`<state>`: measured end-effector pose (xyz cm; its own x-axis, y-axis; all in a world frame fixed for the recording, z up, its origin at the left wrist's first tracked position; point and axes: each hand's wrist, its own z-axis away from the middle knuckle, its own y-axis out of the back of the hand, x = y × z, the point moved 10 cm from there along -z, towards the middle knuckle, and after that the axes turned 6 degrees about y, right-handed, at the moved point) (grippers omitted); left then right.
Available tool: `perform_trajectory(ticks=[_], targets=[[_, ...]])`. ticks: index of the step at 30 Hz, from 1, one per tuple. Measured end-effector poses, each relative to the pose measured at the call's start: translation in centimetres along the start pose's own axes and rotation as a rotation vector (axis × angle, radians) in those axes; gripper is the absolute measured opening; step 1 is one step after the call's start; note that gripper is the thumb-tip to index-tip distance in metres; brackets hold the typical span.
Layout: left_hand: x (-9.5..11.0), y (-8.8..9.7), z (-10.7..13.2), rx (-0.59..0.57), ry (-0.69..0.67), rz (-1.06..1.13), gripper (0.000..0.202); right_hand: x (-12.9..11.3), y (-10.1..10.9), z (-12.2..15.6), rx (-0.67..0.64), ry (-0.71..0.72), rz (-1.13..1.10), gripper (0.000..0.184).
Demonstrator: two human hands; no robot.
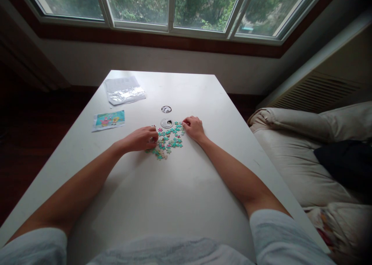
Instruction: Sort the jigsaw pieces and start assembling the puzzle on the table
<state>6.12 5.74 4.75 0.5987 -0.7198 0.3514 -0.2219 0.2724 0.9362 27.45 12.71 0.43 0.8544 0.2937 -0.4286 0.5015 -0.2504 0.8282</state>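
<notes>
A loose heap of small teal, pink and cream puzzle pieces (171, 139) lies in the middle of the white table (180, 191). My left hand (142, 138) rests at the heap's left edge with fingers curled and pinched on a piece I can barely make out. My right hand (194, 127) sits at the heap's right edge, fingers curled down onto the pieces. A round lid or tin (166, 123) lies just beyond the heap, and a second small round part (166, 109) lies further back.
A cartoon picture card (109, 120) lies left of the heap. A clear plastic bag with paper (124, 89) sits at the far left of the table. A cream sofa (308, 156) with a dark cushion stands to the right. Windows run along the far wall.
</notes>
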Motion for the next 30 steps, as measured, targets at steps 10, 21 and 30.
perform_trajectory(ticks=[10,21,30], targets=[[-0.1,0.0,0.1,0.014,-0.001,0.07,0.005,-0.3,0.1,0.0,-0.01,-0.006,-0.021,0.015],[-2.4,2.3,0.4,0.181,0.147,-0.055,0.018,-0.3,0.3,0.1,0.0,-0.006,-0.02,0.015],[-7.5,2.4,1.4,0.222,0.413,-0.283,0.017,-0.1,0.0,0.0,-0.002,0.008,-0.012,0.015]])
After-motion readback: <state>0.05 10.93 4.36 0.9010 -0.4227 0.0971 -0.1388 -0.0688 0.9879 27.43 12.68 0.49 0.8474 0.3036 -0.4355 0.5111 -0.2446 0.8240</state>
